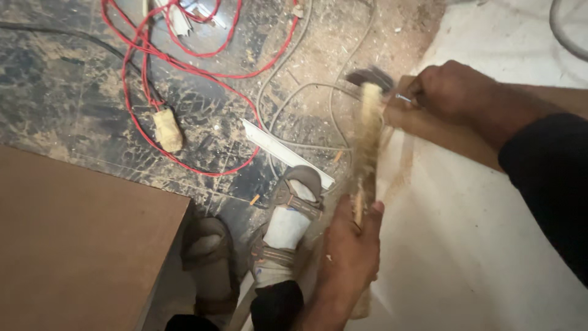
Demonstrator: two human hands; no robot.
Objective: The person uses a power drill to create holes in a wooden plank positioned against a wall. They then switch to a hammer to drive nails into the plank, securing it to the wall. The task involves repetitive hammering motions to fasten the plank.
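My left hand (348, 257) grips the lower end of a hammer (367, 132) with a pale wooden handle; the hammer is blurred. Its dark metal head (371, 77) is close beside a small nail (403, 97). My right hand (450, 92) pinches that nail against the end of a brown wooden strip (441, 135). The strip lies on a large white sheet (478, 245). A dark sleeve covers my right forearm.
Red cable (144, 92) and grey cable (294, 92) loop over the dusty dark floor, with a taped plug (168, 129). A brown board (73, 245) fills the lower left. A white strip (282, 150) lies near my sandalled feet (288, 227).
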